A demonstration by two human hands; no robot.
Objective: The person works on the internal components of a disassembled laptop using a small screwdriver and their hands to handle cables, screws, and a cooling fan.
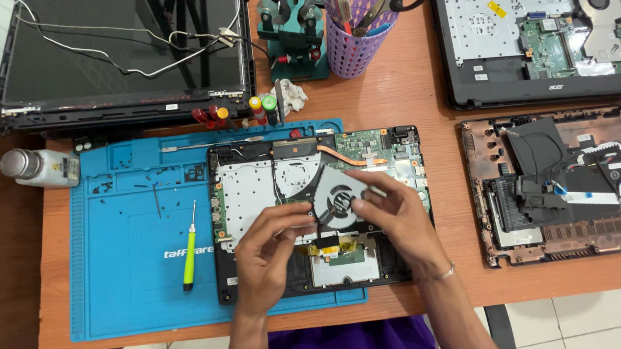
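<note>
At the far left edge of the wooden table (421, 94), a small capped bottle (39, 167) lies on its side, just beside the blue work mat (128, 282). Behind it rests a detached laptop screen panel (124, 56) with loose white cables across its back. On the mat, a green-handled screwdriver (189, 250) lies well apart from my hands, with small dark screws scattered above it.

The open laptop base (253, 193) sits on the right part of the mat. My left hand (269, 254) is above it, thumb and fingertips (300, 213) pinched narrow on the lower left edge of the cooling fan (340, 200). The fan is held tilted over the middle of the base, its round hub facing up, directly between my two hands. My right hand (393, 216) grips the fan's right side, fingers curled over its upper right edge. Both hands are closed on the fan housing.

Behind the base stand a green fixture (293, 30) and a purple mesh cup (355, 25) holding scissors and tools. At the right lie a second opened laptop chassis (541, 34) and, nearer me, a copper-toned bottom cover (566, 186).
</note>
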